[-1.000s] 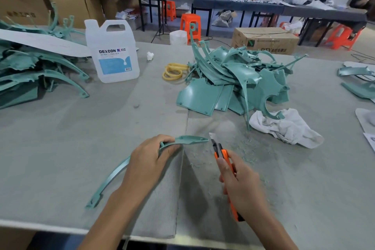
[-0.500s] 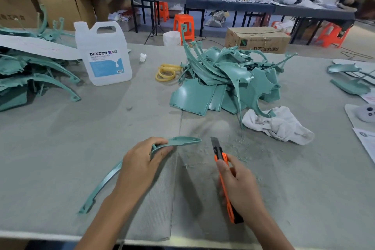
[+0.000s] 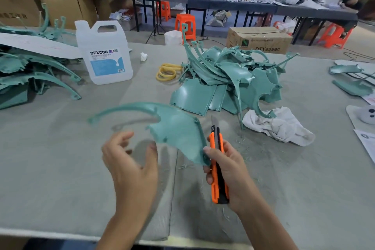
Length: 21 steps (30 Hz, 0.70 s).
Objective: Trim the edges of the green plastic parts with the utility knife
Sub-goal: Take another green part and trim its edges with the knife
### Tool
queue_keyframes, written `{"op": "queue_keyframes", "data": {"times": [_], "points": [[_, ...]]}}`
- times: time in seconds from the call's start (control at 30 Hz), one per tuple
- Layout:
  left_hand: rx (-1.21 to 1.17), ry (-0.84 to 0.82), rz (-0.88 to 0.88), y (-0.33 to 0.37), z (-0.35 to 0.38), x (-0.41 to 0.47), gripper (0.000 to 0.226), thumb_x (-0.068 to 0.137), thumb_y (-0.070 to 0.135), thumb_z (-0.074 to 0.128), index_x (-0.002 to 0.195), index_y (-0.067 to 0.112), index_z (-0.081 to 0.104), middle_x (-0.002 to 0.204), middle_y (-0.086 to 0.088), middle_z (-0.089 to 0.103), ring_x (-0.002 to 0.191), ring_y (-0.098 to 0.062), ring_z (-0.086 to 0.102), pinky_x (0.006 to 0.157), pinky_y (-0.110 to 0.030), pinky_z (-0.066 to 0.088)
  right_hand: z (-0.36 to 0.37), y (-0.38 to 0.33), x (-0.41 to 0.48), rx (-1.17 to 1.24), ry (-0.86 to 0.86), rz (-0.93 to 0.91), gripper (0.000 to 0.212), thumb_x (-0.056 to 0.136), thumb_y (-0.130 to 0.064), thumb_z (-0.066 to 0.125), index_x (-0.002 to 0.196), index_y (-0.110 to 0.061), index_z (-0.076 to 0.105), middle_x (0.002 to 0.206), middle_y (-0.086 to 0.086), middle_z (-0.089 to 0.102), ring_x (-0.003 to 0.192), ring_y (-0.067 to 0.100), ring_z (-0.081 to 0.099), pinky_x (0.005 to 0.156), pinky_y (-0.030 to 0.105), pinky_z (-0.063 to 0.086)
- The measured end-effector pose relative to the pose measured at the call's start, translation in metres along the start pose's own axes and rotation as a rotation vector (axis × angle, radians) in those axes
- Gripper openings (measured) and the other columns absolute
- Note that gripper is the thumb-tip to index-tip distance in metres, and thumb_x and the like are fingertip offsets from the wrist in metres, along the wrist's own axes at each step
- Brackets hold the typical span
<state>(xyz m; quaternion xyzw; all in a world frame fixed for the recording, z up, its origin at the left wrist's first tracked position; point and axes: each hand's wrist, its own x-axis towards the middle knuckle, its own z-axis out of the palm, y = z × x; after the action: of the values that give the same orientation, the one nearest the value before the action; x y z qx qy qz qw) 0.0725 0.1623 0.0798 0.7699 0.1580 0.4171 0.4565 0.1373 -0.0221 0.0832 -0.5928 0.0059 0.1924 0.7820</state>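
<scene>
Above the table point(image 3: 60, 178), fan-shaped thin-armed green part point(image 3: 178, 128) and utility knife point(image 3: 215, 180) in right hand point(image 3: 233, 170); left hand point(image 3: 132, 168) slack.

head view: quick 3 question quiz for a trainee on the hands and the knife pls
1. True or false: the utility knife has its blade drawn in.
2. Which hand grips the knife? A. left B. right C. both
3. Fill in: the white cloth lies on the table next to the ____ of green plastic parts.

Key: 1 false, the blade sticks out. 2 B, the right hand. 3 pile.
</scene>
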Motion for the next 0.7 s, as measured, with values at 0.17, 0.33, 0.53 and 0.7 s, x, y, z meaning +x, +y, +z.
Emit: {"op": "queue_keyframes", "data": {"times": [0.17,0.33,0.53,0.7], "points": [[-0.428,-0.55,-0.412,-0.005,0.013,-0.031,0.039,0.078,0.051,0.065,0.112,0.033,0.063,0.104,0.006,0.072,0.096,-0.017,0.068,0.081,-0.027,0.053,0.013,0.018,-0.009,-0.099,0.03,-0.106,0.029,0.095,-0.018,0.072,0.12,-0.026,0.059,0.08,0.005,0.069,0.064,0.021,0.066,0.046,0.03,0.049],[-0.391,-0.399,-0.53,-0.008,0.025,-0.023,0.026,0.089,0.04,0.064,0.091,0.017,0.073,0.083,-0.008,0.076,0.075,-0.028,0.071,0.067,-0.045,0.056,0.007,0.023,-0.02,-0.359,-0.062,-0.209,0.026,0.097,-0.026,0.069,0.109,-0.047,0.059,0.088,0.008,0.073,0.068,0.022,0.07,0.05,0.031,0.051],[-0.45,-0.321,-0.64,-0.004,0.024,-0.007,0.03,0.093,0.044,0.061,0.08,0.017,0.062,0.059,-0.005,0.062,0.049,-0.015,0.055,0.046,-0.026,0.046,-0.022,0.018,-0.032,-0.784,-0.095,-0.349,0.03,0.092,-0.068,0.054,0.113,-0.048,0.058,0.074,-0.004,0.067,0.055,0.006,0.057,0.054,0.031,0.05],[-0.381,-0.289,-0.602,0.002,0.023,-0.004,0.028,0.103,0.034,0.051,0.086,0.013,0.053,0.051,0.001,0.058,0.043,-0.009,0.052,0.04,-0.019,0.041,-0.028,0.021,-0.038,-1.035,-0.144,-0.445,0.041,0.089,-0.082,0.036,0.117,-0.056,0.051,0.073,-0.001,0.063,0.058,0.015,0.057,0.06,0.04,0.051]]}}
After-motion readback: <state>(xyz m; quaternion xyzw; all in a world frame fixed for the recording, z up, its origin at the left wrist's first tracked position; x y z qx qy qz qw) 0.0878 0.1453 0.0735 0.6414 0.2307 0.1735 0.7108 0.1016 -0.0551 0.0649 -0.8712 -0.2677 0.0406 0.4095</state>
